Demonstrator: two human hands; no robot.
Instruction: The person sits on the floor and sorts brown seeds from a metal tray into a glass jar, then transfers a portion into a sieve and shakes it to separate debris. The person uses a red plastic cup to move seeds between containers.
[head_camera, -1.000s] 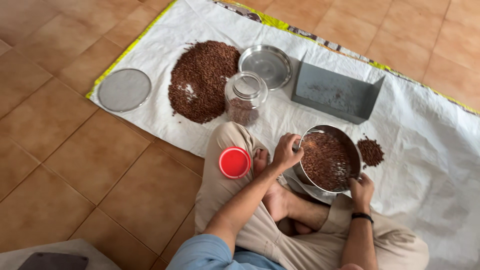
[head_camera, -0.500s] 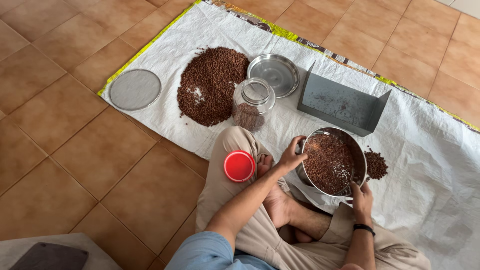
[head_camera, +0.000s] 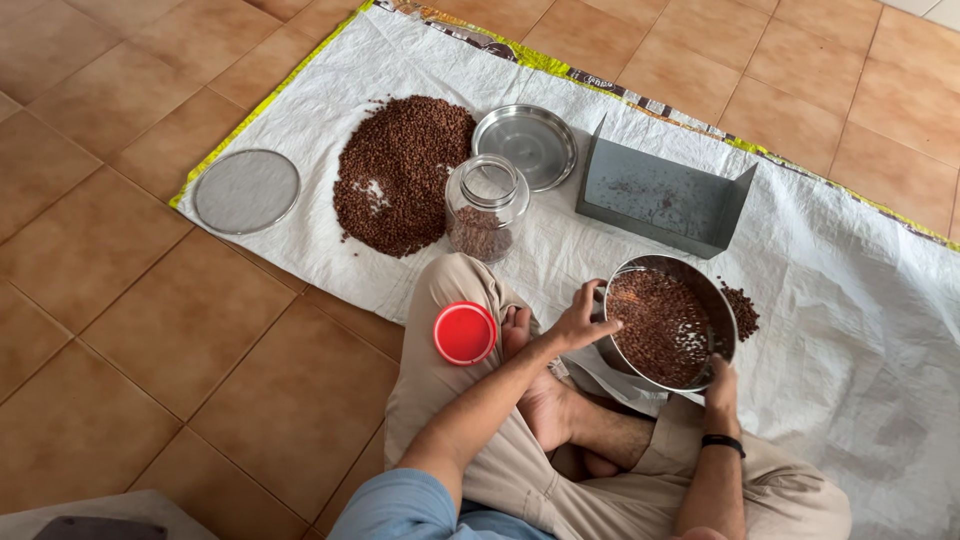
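Head view: our hands, left (head_camera: 578, 322) and right (head_camera: 720, 384), grip the steel sieve (head_camera: 668, 322) rim; the grey tray (head_camera: 662, 197) sits near, beyond it.

Terracotta tile floor (head_camera: 120, 330), white woven mat (head_camera: 860, 300) (yellow-edged), soft daylight

The white woven sheet (head_camera: 820, 260) is the landmark: its far edge carries a yellow-green border with a dark printed strip, and it lies on terracotta-orange floor tiles (head_camera: 110, 300) with pale grout lines. At the sheet's left corner sits a grey mesh disc (head_camera: 246, 190). Beside it lies a reddish-brown heap of grains (head_camera: 400, 172), flecked white near the middle. The clear glass jar (head_camera: 486, 205) holds the same brown. A silver lid (head_camera: 526, 146) and a dull grey metal tray (head_camera: 660, 197) follow toward the sheet's middle. The shiny steel bowl (head_camera: 722, 305) holds brown grains. A bright red cap (head_camera: 465, 332) rests on beige trousers (head_camera: 440, 375).
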